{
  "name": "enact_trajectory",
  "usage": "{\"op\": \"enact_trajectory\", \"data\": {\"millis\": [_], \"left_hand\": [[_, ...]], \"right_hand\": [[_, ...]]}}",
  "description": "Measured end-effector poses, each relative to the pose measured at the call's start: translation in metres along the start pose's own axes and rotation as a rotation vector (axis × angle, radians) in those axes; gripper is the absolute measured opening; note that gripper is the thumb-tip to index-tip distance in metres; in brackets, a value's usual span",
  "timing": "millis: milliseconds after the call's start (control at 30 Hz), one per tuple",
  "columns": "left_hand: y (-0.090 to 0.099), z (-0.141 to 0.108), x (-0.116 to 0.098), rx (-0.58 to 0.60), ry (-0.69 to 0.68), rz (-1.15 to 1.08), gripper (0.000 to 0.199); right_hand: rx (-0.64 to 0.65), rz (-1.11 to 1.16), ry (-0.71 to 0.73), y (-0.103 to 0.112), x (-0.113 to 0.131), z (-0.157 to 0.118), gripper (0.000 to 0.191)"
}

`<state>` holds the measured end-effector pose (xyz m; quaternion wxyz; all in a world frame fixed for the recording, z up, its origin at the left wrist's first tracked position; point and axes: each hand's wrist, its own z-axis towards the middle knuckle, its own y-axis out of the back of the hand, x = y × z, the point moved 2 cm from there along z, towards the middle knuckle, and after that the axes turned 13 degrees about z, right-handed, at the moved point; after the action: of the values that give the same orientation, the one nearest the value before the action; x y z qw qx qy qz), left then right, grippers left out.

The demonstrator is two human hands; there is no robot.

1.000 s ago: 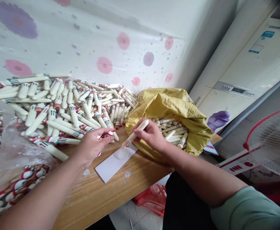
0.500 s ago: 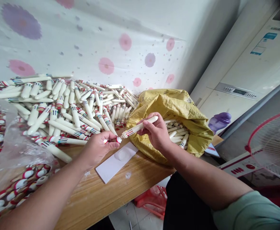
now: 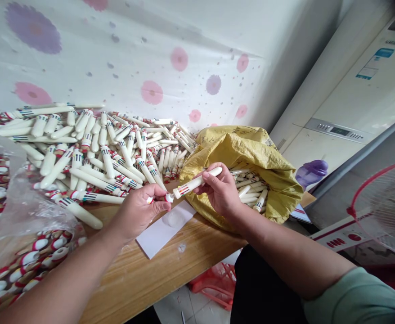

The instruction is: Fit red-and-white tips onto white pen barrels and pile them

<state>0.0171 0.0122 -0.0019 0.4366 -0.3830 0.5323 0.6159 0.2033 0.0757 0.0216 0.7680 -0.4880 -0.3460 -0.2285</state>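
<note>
- The left hand [image 3: 140, 210] pinches a small red-and-white topper [image 3: 168, 198] between thumb and forefinger, above the worktop [image 3: 126, 279], toward its right end; another bit of red and white shows between the fingers.
- The right hand [image 3: 220, 189] grips a cream pen [image 3: 191, 185] around its plain half, fingers curled, in front of the sack's mouth.
- The pen is tilted, its rounded end up to the right and its color-striped end down toward the topper; the two meet or nearly meet, and I cannot tell whether they are joined.
- Below the hands, a white card [image 3: 152, 240] lies aslant on the worktop, in from the front edge, with a round, pale disc [image 3: 172, 219] on it.
- A deep pile of cream pens [image 3: 106, 162], many with red-and-white tops, spreads along the worktop's back edge, before a flower-printed sheet [image 3: 123, 58].
- At the worktop's right end stands a yellow sack [image 3: 278, 168], mouth gaping, with more pens [image 3: 249, 189] inside.
- By the worktop's left edge, a clear plastic bag [image 3: 42, 211] lies among many red-and-white toppers [image 3: 25, 261].
- Beyond the right end are a pink-rimmed fan [image 3: 386, 207] and a tall white appliance [image 3: 349, 103].
- Below the front edge, a red plastic item [image 3: 214, 285] is on the tiled floor [image 3: 180, 299].
</note>
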Motion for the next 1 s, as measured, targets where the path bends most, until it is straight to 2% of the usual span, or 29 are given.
{"op": "enact_trajectory", "data": {"millis": [300, 567, 633, 733, 800, 833, 900, 967, 1000], "left_hand": [[0.003, -0.003, 0.001, -0.023, -0.042, 0.263, 0.024], [0.003, -0.004, 0.002, -0.086, -0.101, 0.302, 0.021], [0.000, -0.002, 0.005, -0.056, -0.091, 0.300, 0.020], [-0.004, 0.003, 0.011, 0.054, -0.046, 0.283, 0.023], [-0.001, 0.008, 0.013, 0.107, 0.017, 0.282, 0.029], [0.002, 0.009, 0.013, 0.088, 0.056, 0.277, 0.031], [0.011, 0.011, 0.011, -0.030, 0.146, 0.227, 0.029], [0.017, 0.010, 0.009, -0.127, 0.239, 0.099, 0.021], [0.019, 0.009, 0.009, -0.119, 0.291, 0.034, 0.017]], "right_hand": [[0.092, -0.021, 0.086, -0.004, -0.004, -0.010, 0.037], [0.110, -0.022, 0.103, -0.008, -0.008, -0.012, 0.036], [0.127, -0.034, 0.060, -0.003, -0.006, -0.010, 0.035], [0.150, -0.127, -0.041, 0.009, 0.001, -0.002, 0.034], [0.112, -0.227, -0.034, 0.011, 0.008, 0.011, 0.032], [0.087, -0.289, -0.009, 0.008, 0.011, 0.022, 0.031], [0.063, -0.416, 0.036, -0.014, 0.016, 0.052, 0.028], [0.104, -0.492, 0.046, -0.052, 0.016, 0.088, 0.028], [0.142, -0.455, 0.068, -0.074, 0.017, 0.107, 0.028]]}}
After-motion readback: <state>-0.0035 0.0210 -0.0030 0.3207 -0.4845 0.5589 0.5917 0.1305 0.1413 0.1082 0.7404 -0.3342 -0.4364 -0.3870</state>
